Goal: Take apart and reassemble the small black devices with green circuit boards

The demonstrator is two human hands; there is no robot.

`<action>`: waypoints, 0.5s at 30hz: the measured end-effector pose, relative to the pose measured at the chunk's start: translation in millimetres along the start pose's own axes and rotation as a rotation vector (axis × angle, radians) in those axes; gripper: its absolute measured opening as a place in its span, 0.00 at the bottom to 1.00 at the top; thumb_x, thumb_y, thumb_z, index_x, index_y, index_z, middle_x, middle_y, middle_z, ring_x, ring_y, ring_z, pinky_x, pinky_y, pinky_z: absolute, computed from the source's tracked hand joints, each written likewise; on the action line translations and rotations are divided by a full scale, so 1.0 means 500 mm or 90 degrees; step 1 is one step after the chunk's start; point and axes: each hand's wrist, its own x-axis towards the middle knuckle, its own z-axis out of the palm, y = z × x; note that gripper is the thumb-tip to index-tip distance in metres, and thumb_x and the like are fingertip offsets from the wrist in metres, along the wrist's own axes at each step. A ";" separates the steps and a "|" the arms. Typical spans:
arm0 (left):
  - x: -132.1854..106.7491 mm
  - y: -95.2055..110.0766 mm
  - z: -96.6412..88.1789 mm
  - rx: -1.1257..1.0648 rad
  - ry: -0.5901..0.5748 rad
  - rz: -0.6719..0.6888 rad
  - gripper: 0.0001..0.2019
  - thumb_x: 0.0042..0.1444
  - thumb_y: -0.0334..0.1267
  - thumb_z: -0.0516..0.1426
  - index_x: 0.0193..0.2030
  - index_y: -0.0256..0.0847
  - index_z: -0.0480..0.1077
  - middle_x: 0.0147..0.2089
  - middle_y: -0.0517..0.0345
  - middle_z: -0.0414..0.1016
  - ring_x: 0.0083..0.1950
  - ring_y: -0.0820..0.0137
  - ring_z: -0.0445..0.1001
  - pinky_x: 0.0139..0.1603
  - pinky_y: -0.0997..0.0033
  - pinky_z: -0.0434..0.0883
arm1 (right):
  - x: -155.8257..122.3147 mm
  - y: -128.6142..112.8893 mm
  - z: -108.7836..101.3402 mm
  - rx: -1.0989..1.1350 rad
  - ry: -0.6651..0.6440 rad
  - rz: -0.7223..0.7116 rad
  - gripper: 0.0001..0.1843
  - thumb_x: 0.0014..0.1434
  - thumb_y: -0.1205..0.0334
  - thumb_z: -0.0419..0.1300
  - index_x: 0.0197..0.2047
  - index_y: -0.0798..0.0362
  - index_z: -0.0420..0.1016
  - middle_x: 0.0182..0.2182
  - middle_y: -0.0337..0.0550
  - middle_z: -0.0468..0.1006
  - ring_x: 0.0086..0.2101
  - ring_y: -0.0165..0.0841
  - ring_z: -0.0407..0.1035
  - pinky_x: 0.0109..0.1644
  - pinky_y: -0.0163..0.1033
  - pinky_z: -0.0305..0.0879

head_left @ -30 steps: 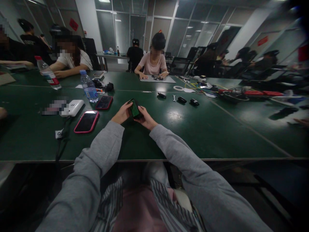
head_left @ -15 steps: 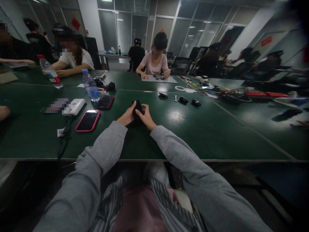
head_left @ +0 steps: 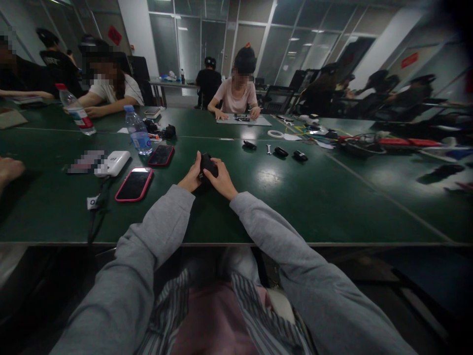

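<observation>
Between my two hands, just above the dark green table, is a small black box-shaped object; its exact kind does not show. My left hand grips its left side, thumb and fingers closed on it. From the right, my right hand holds it too, with the thumb across the near face. Parts of the object are hidden behind my fingers. To the left of my hands lie a dark phone with a red edge and a phone in a pink case.
A white power bank with a cable and two water bottles stand left. Ahead to the right are small black items and a small wrench. Cables and tools pile up at right. A co-worker sits opposite.
The black object has turned and shifted slightly left in my hands, and my fingers have changed their hold on it. At the far left, another person's hand has come further into view.
</observation>
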 end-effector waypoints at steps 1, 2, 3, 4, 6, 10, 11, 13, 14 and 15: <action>0.000 0.001 0.000 -0.005 0.004 0.003 0.33 0.57 0.67 0.53 0.51 0.39 0.75 0.37 0.46 0.80 0.42 0.60 0.80 0.42 0.66 0.75 | -0.001 -0.004 -0.001 0.015 0.010 0.010 0.26 0.58 0.43 0.63 0.56 0.43 0.66 0.53 0.46 0.67 0.54 0.41 0.63 0.67 0.53 0.57; 0.000 0.002 0.000 -0.010 0.011 0.006 0.33 0.57 0.67 0.53 0.51 0.39 0.75 0.36 0.46 0.80 0.42 0.61 0.80 0.41 0.65 0.75 | -0.001 -0.007 -0.003 0.028 0.028 0.020 0.26 0.58 0.43 0.63 0.56 0.43 0.66 0.53 0.46 0.67 0.55 0.41 0.62 0.68 0.53 0.56; 0.000 0.003 0.000 -0.015 0.018 0.009 0.32 0.58 0.67 0.52 0.52 0.39 0.74 0.36 0.47 0.80 0.41 0.61 0.80 0.41 0.65 0.75 | 0.000 -0.009 -0.005 0.037 0.051 0.029 0.27 0.57 0.43 0.63 0.56 0.43 0.66 0.54 0.46 0.66 0.56 0.41 0.61 0.68 0.53 0.56; 0.000 0.005 0.000 -0.022 0.025 0.013 0.32 0.58 0.67 0.52 0.52 0.39 0.74 0.35 0.48 0.80 0.40 0.61 0.80 0.41 0.66 0.74 | 0.002 -0.010 -0.007 0.046 0.075 0.036 0.28 0.57 0.42 0.63 0.57 0.43 0.65 0.55 0.46 0.66 0.57 0.41 0.60 0.68 0.52 0.56; 0.000 0.008 -0.001 -0.034 0.034 0.027 0.31 0.58 0.66 0.53 0.53 0.40 0.73 0.35 0.49 0.80 0.39 0.62 0.80 0.40 0.66 0.74 | 0.008 -0.008 -0.011 0.074 0.113 0.051 0.30 0.57 0.41 0.63 0.58 0.43 0.64 0.55 0.45 0.66 0.57 0.39 0.61 0.68 0.50 0.57; -0.002 0.014 -0.004 -0.043 0.049 0.045 0.31 0.58 0.65 0.54 0.53 0.39 0.72 0.36 0.50 0.80 0.39 0.63 0.80 0.41 0.66 0.74 | 0.022 -0.001 -0.018 0.193 0.122 0.144 0.38 0.53 0.38 0.65 0.60 0.46 0.59 0.51 0.46 0.69 0.52 0.37 0.66 0.59 0.45 0.67; -0.003 0.015 -0.005 -0.042 0.057 0.044 0.31 0.58 0.66 0.53 0.52 0.39 0.72 0.36 0.50 0.80 0.38 0.63 0.81 0.41 0.66 0.75 | 0.025 0.001 -0.019 0.218 0.118 0.169 0.40 0.51 0.39 0.67 0.60 0.46 0.58 0.50 0.46 0.69 0.51 0.37 0.67 0.57 0.44 0.69; -0.002 0.016 -0.006 -0.043 0.067 0.041 0.31 0.58 0.66 0.53 0.52 0.39 0.72 0.37 0.50 0.81 0.37 0.64 0.81 0.41 0.66 0.75 | 0.029 0.006 -0.021 0.246 0.112 0.200 0.46 0.46 0.42 0.71 0.61 0.47 0.55 0.53 0.47 0.68 0.52 0.37 0.68 0.57 0.43 0.69; -0.002 0.017 -0.006 -0.047 0.063 0.042 0.31 0.58 0.66 0.52 0.52 0.39 0.72 0.37 0.50 0.81 0.37 0.65 0.81 0.40 0.66 0.75 | 0.031 0.009 -0.022 0.257 0.103 0.212 0.49 0.44 0.44 0.72 0.62 0.47 0.52 0.54 0.48 0.68 0.53 0.37 0.67 0.58 0.42 0.69; -0.001 0.017 -0.007 -0.053 0.054 0.043 0.31 0.59 0.66 0.52 0.52 0.39 0.71 0.38 0.50 0.81 0.37 0.65 0.81 0.40 0.66 0.75 | 0.032 0.011 -0.023 0.269 0.085 0.225 0.50 0.44 0.46 0.72 0.63 0.46 0.50 0.56 0.47 0.67 0.54 0.36 0.67 0.58 0.42 0.69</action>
